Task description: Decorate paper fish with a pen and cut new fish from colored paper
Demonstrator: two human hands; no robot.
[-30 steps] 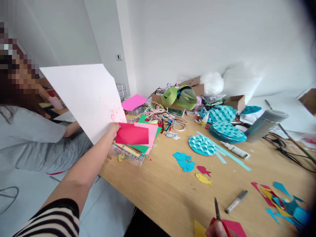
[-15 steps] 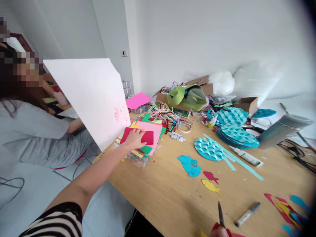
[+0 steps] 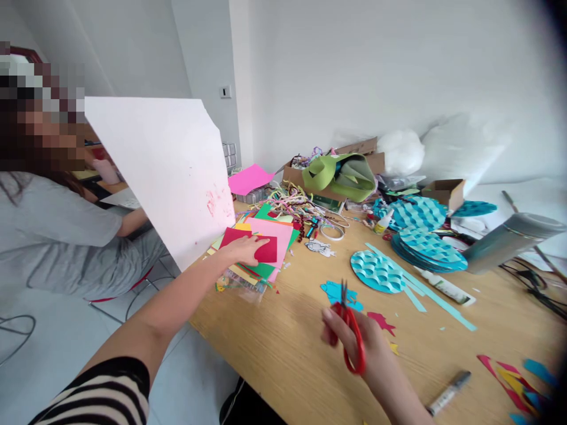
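Note:
My left hand (image 3: 247, 249) lies with fingers stretched out on a red sheet of paper (image 3: 268, 252), the top of a stack of coloured sheets that includes a pink one (image 3: 284, 233). Over the middle of the table, my right hand (image 3: 370, 333) grips red-handled scissors (image 3: 359, 354), blades pointing up and away from me. Beyond the blades lie blue paper fish (image 3: 330, 289). A red paper fish (image 3: 381, 323) is just right of the hand, which covers most of a yellow paper fish (image 3: 394, 348).
Paper scraps (image 3: 509, 378) and a marker (image 3: 449, 394) lie at the right. Farther back are woven blue discs (image 3: 376, 271), a white glue tube (image 3: 445, 286), a grey bottle (image 3: 509, 242) and a green bag (image 3: 354, 177). A white board (image 3: 168, 165) stands at left, beside a seated person (image 3: 57, 236).
My right hand has come up from the bottom edge with the scissors, moving left and forward over the table. My left hand stays on the red paper, having shifted slightly right.

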